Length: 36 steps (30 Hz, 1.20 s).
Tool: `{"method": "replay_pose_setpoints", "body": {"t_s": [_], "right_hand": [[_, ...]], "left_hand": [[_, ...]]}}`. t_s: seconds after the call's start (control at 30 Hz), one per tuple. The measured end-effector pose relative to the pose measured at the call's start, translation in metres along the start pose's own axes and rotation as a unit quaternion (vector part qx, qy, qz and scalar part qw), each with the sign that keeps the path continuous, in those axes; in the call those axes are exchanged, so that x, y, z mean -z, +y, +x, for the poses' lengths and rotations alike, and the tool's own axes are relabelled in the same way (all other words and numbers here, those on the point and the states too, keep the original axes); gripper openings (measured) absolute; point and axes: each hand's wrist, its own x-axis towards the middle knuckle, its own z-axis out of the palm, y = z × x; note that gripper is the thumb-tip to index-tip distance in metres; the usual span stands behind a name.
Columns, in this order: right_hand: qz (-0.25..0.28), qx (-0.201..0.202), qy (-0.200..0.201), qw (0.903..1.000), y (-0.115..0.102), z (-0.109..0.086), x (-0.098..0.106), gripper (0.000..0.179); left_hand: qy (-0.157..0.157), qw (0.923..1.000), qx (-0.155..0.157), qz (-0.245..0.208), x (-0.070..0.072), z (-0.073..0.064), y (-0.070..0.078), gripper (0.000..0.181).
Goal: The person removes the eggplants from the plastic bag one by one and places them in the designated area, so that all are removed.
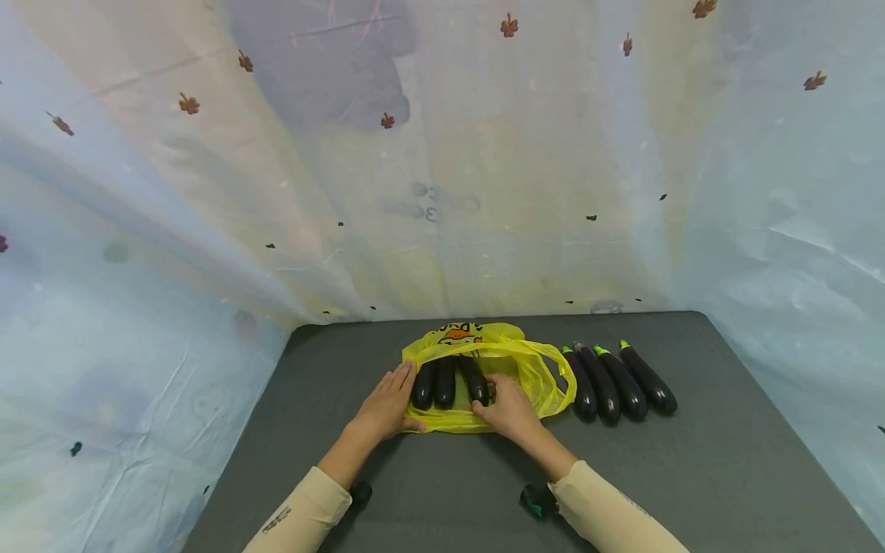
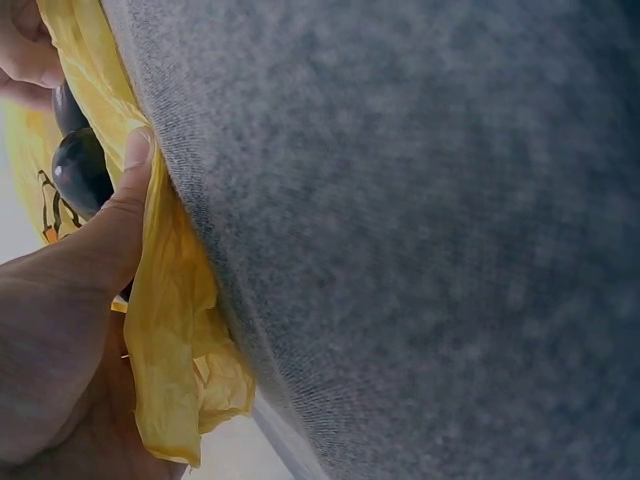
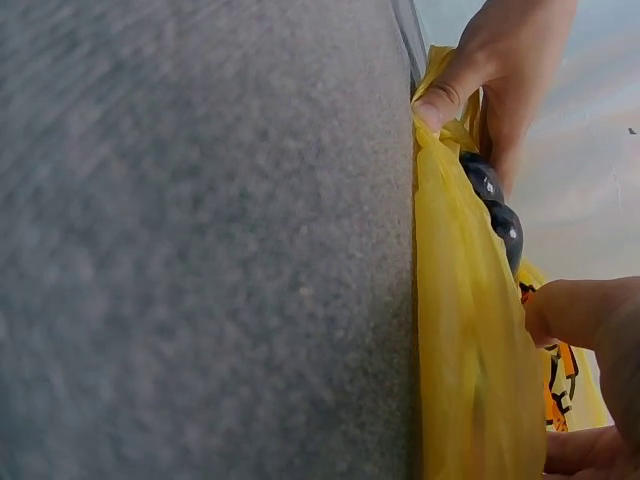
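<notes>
Three eggplants (image 1: 445, 384) lie inside the open yellow bag (image 1: 456, 421).

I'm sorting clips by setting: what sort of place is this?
Probably an improvised filming booth, though that's a guess: patterned sheeting hangs behind and on both sides of a plain grey table, which holds only a few items, eggplants and a yellow bag among them.

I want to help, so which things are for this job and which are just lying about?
For the job:
yellow bag
three eggplants inside it
left hand, touching the bag
right hand, gripping the bag's rightmost eggplant
four eggplants to the bag's right, probably

Just around it:
grey table underneath
patterned sheet behind
</notes>
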Motion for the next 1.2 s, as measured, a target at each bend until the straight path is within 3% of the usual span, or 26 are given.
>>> {"method": "replay_pose_setpoints", "body": {"t_s": [0.43, 0.87, 1.2], "right_hand": [[-0.007, -0.017, -0.001, 0.9998, 0.010, 0.003, 0.006, 0.053], [0.051, -0.047, -0.016, 0.9975, 0.007, 0.001, 0.022, 0.054], [0.094, -0.068, -0.017, 0.9931, 0.008, -0.012, 0.038, 0.049]], "left_hand": [[-0.001, 1.0000, 0.000, 0.006, -0.002, -0.001, 0.000, 0.121], [0.000, 1.0000, 0.000, 0.008, 0.000, 0.000, 0.001, 0.120], [-0.001, 1.0000, 0.002, 0.001, -0.001, 0.000, 0.000, 0.121]]}}
